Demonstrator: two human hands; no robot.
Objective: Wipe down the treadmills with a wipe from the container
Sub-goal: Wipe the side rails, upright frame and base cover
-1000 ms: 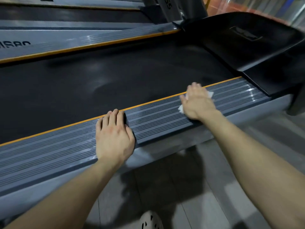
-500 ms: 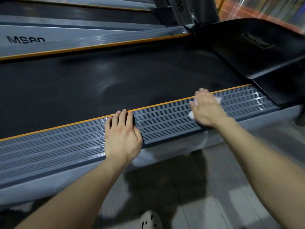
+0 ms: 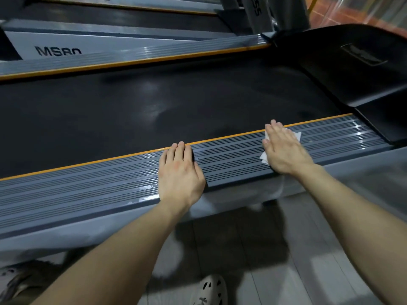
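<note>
Overall level: dim indoor light with a cool grey-blue cast; the bare forearms (image 3: 123, 249) are the brightest parts.
Source: overhead, going by small white glints on the ribbed side rail (image 3: 231, 159) at its right end and beside the left hand (image 3: 179, 175).
Belt sheen: soft pale patches on the black belt (image 3: 154, 106) (dull reflections, no hard glare).
Shadows: a dark, soft-edged patch on the floor (image 3: 231, 234) under the forearms; a darker band of rail just right of the left hand.
Lost detail: the black motor cover (image 3: 352, 73) is nearly featureless.
Blur: top right corner smeared, lower right floor streaked, shoe (image 3: 209, 289) soft.
Distortion: wide-angle bending, with rails curving toward the edges.
</note>
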